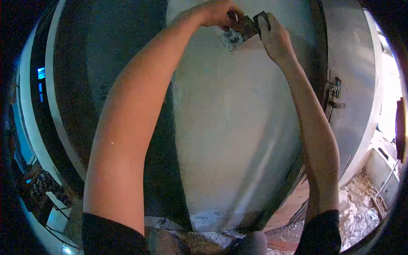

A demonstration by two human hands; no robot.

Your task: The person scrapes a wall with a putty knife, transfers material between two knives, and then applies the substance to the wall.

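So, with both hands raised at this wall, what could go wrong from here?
The left hand holds a smeared flat plate close beside the dark tool in the right hand, so fingers might get pinched or nicked. Both are held well above the legs, so anything dropped could land there. The littered floor off to the right might make for poor footing.

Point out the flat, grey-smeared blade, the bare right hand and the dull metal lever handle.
Flat, grey-smeared blade (232, 39): head view, on its smeared face.
Bare right hand (276, 39): head view, back of the hand.
Dull metal lever handle (338, 105): head view, the lever's middle.
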